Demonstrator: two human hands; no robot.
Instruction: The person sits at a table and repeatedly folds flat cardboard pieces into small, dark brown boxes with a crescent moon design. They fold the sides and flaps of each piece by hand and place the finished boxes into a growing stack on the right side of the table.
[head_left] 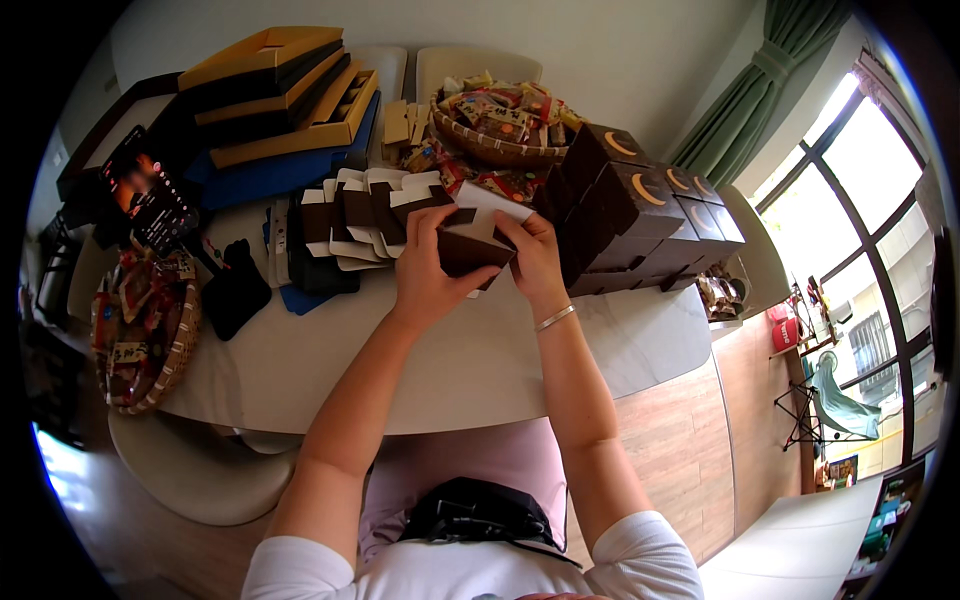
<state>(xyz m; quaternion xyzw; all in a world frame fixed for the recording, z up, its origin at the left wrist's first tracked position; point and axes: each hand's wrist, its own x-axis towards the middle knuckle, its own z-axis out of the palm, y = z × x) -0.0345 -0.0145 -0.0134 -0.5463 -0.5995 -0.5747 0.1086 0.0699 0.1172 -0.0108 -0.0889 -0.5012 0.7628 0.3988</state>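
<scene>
Between my two hands, above the table, is a small dark brown carton [468,254] with pale inner flaps standing open at its top. My left hand [425,272] wraps its left side, with the thumb along the lower front. At the upper right, my right hand [533,252] grips the carton's edge near a raised white flap. What lies inside the carton cannot be seen. Just left of my hands, several partly folded brown-and-white cartons [355,215] lie in an overlapping row. A stack of closed brown boxes [635,225] with gold crescents on some lids stands to the right.
Wicker baskets of wrapped snacks stand at the back [500,148] and left edge [185,345] of the white table [450,375]. Black-and-gold trays [280,95] are piled at the back left. A phone [150,195] stands near a black cloth-like item [236,290]. Chairs surround the table.
</scene>
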